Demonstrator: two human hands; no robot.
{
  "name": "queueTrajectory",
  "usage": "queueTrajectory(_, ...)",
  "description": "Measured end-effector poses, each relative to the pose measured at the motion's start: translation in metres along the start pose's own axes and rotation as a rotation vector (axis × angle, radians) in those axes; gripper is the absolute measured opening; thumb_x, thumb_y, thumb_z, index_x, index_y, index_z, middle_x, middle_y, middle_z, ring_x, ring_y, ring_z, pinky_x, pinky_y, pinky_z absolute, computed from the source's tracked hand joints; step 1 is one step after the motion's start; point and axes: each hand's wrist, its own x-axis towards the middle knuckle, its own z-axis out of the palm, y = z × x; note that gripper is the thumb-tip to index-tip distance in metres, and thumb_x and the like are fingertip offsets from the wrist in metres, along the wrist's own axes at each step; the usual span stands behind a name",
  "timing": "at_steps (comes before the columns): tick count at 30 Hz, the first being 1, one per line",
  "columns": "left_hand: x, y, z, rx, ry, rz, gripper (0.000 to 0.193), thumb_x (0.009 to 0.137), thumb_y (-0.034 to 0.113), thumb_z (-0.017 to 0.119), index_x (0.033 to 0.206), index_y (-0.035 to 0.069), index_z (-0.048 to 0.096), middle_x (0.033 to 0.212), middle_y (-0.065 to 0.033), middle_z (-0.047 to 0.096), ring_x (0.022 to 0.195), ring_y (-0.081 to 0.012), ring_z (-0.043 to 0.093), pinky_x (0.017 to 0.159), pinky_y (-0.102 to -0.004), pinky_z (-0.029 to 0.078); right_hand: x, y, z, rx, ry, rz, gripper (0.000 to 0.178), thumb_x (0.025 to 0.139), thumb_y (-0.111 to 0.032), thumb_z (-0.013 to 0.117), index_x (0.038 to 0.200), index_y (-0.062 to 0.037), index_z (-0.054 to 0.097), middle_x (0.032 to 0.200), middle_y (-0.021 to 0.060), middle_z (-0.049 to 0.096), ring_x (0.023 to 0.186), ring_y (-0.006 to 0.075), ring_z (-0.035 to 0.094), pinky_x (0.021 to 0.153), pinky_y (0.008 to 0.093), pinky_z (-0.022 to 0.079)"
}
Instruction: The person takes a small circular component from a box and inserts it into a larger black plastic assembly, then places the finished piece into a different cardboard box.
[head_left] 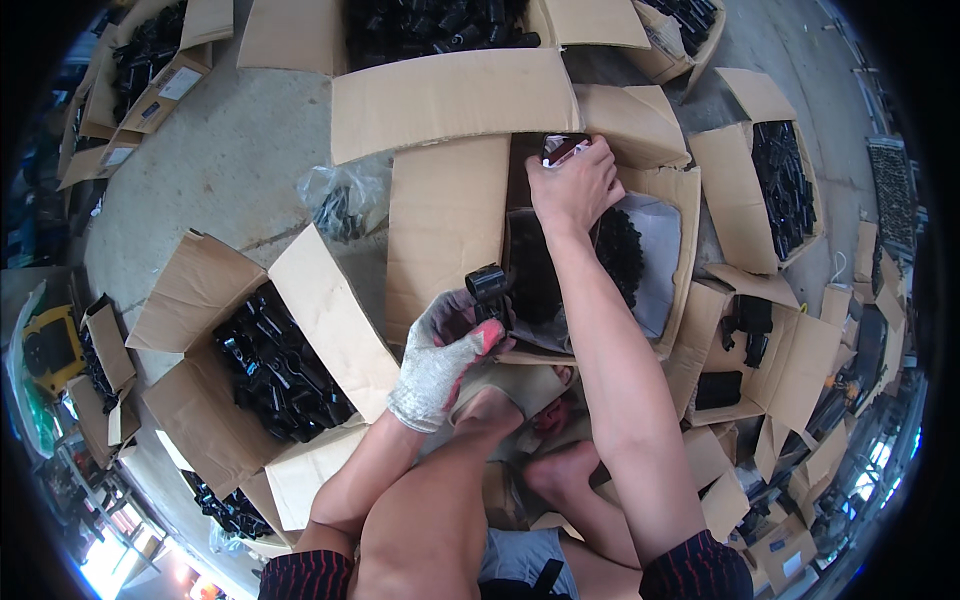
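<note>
My left hand [437, 350], in a grey-white glove with pinkish-red fingertips, is closed around a black plastic part [487, 283] with a short tube-shaped top. My bare right hand [575, 187] reaches past it to the far side of an open cardboard box [688, 225]. Its fingers are curled at a small dark, reddish and white item [563, 149], too hidden to name. Inside that box, below my right forearm, lies a heap of small black pieces [622, 255] beside a pale liner [656, 250].
Open cartons of black parts stand all around: a left box [200, 400], a far box [455, 100] with its flap toward me, and a right box [735, 180]. A clear plastic bag [345, 195] lies on the concrete floor [240, 150]. My bare knees are close under my hands.
</note>
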Motion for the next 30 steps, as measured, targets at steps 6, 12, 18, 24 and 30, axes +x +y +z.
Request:
queueTrajectory(6, 0.001, -0.004, -0.004, 0.025, 0.005, 0.017, 0.039, 0.09, 0.005, 0.078, 0.125, -0.001, 0.061, 0.114, -0.0121, 0.069, 0.103, -0.0213, 0.069, 0.091, -0.0399, 0.062, 0.001, 0.002, -0.001, 0.035, 0.028, 0.001, 0.081, 0.071, -0.037, 0.086, 0.132, -0.0006, 0.046, 0.12, 0.018, 0.059, 0.119, 0.035, 0.057, 0.105, 0.0509, 0.035)
queueTrajectory(12, -0.002, -0.002, 0.001, 0.016, 0.014, 0.009, 0.036, 0.091, 0.0, 0.075, 0.123, -0.002, 0.061, 0.115, -0.0118, 0.069, 0.101, -0.0205, 0.069, 0.091, -0.0406, 0.063, 0.005, 0.018, -0.006, 0.257, 0.125, -0.034, 0.067, 0.085, -0.036, 0.078, 0.133, 0.0016, 0.048, 0.125, 0.0208, 0.06, 0.121, 0.038, 0.057, 0.105, 0.0525, 0.037)
queueTrajectory(18, -0.003, -0.006, -0.003, 0.044, 0.027, 0.002, 0.034, 0.091, 0.001, 0.075, 0.122, -0.001, 0.061, 0.115, -0.0113, 0.07, 0.102, -0.0198, 0.07, 0.09, -0.0383, 0.063, -0.001, 0.102, -0.062, 0.653, 0.241, 0.052, 0.04, 0.099, -0.02, 0.066, 0.129, 0.0028, 0.054, 0.113, 0.0204, 0.067, 0.103, 0.0293, 0.067, 0.093, 0.0415, 0.051)
queueTrajectory(24, -0.003, -0.013, 0.008, 0.109, -0.096, -0.008, 0.045, 0.092, 0.02, 0.08, 0.128, 0.004, 0.059, 0.123, -0.0136, 0.07, 0.107, -0.022, 0.07, 0.077, -0.0309, 0.058, -0.047, 0.185, -0.077, 0.143, -0.455, -0.134, 0.035, 0.092, -0.016, 0.071, 0.122, -0.0025, 0.059, 0.109, 0.0206, 0.07, 0.1, 0.0361, 0.07, 0.088, 0.0444, 0.055)
queueTrajectory(30, -0.002, -0.03, 0.017, -0.021, -0.119, -0.064, 0.048, 0.095, 0.026, 0.077, 0.134, 0.008, 0.056, 0.135, -0.014, 0.064, 0.114, -0.0234, 0.068, 0.079, -0.0296, 0.057, -0.067, 0.181, -0.062, 0.065, -0.654, -0.015, 0.039, 0.09, -0.017, 0.074, 0.123, -0.0051, 0.056, 0.099, 0.0228, 0.072, 0.101, 0.0427, 0.069, 0.087, 0.0491, 0.054)
